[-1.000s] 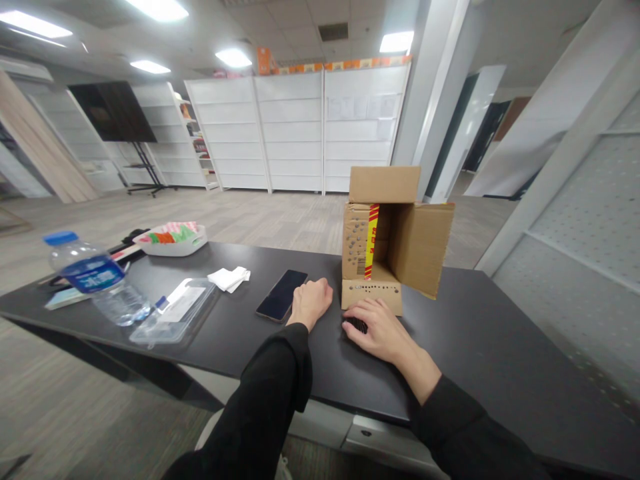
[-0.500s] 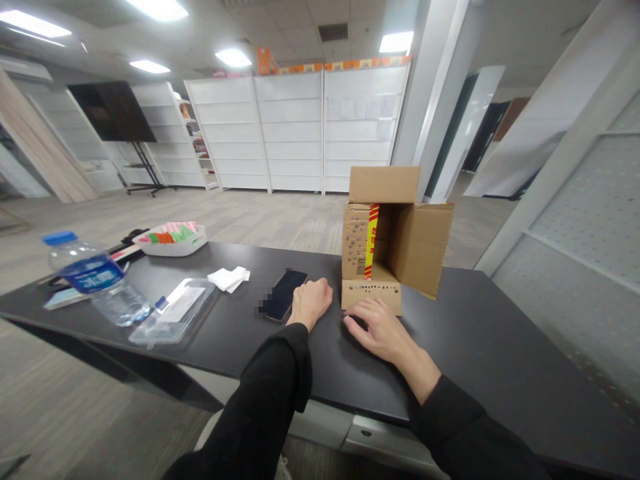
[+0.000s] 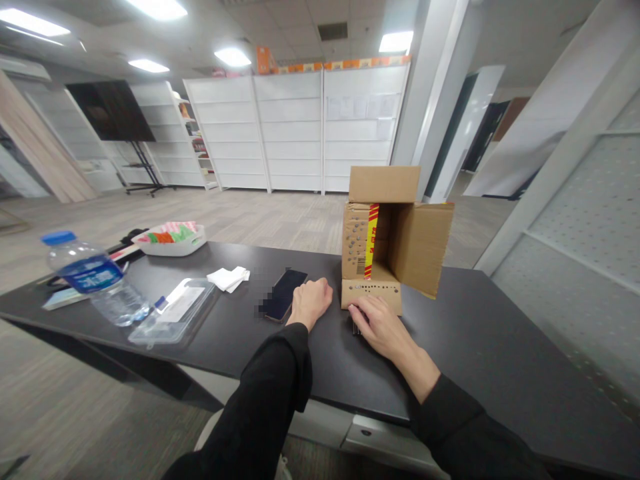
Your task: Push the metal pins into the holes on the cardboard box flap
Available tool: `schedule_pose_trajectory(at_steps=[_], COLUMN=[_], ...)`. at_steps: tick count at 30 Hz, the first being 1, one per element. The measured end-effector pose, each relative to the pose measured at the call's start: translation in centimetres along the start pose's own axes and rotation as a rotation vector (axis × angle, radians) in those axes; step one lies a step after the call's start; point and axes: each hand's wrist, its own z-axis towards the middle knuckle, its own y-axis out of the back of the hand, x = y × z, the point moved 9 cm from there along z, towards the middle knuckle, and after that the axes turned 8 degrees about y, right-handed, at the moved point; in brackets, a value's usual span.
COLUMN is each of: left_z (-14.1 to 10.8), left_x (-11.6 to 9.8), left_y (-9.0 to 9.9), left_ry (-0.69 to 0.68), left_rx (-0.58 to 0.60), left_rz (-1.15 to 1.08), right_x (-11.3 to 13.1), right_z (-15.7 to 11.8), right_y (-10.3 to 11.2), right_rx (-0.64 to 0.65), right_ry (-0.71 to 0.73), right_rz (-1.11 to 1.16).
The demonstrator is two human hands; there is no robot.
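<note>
Table [image 3: 475,333]: dark and flat, it carried everything, with both sleeved forearms reaching over its near edge.
Cardboard box [image 3: 390,233]: lay on its side with the open mouth toward the person, flaps spread, lower flap flat on the table; it had not shifted over the last second.
Water bottle [image 3: 95,280]: stood well apart at the far left, beside a clear plastic case [image 3: 173,313], unmoved.
Phone [image 3: 283,295]: lay face up just left of the left hand, unchanged.
Left hand [image 3: 311,301]: stayed a loose fist resting on the table, its grip closed on nothing I could see.
Right hand [image 3: 383,327]: here was the change, as it had slid forward until the fingertips touched the box's lower flap; fingers curled down over something, though whether the grip had truly closed I could not tell.
Small dark object [image 3: 356,327]: sat on the table just before the flap, now mostly hidden under the right fingers, so the hand seemed to be gathering it.
</note>
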Motion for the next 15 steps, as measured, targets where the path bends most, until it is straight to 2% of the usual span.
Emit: schedule_pose_trajectory(at_steps=[15], left_z=[-0.07], left_x=[-0.01], left_y=[0.09], left_ry=[0.001], left_rx=[0.007], left_rz=[-0.006], right_x=[-0.6], right_z=[-0.08], right_y=[-0.22], right_rx=[-0.003], right_ry=[-0.042], right_rz=[0.009])
